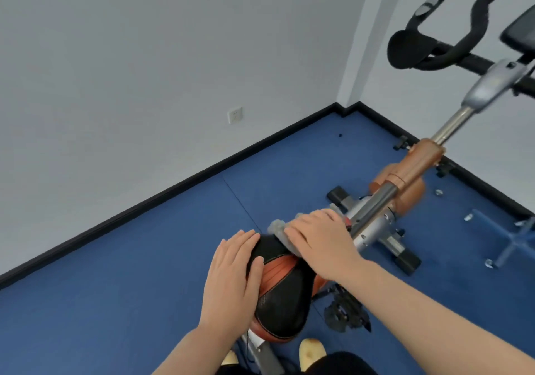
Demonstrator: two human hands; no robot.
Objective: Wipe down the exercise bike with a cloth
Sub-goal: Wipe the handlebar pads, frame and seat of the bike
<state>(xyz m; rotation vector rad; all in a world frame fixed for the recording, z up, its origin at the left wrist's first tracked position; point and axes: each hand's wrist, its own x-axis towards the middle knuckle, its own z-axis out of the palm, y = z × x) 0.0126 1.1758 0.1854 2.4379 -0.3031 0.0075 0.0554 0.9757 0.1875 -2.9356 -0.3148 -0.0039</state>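
Right hand [318,238] flat, fingers straight, pressing a small grey fuzzy cloth [279,228] onto the narrow nose of the black-and-orange padded saddle [285,290]; only the cloth's far and left edges visible past the fingertips. Left hand [234,276] open too, palm laid along the saddle's left flank, thumb on top, steadying and not gripping. Cloth: probably soft, light, limp, likely to bunch or slide off the slick curved cover unless kept pinned under a flat palm. Saddle: likely firm padding on a post, apt to swivel, hence best braced at the side. Grey metal frame tube [373,209] just beyond the right fingertips; black foam handlebars [451,41] well ahead.
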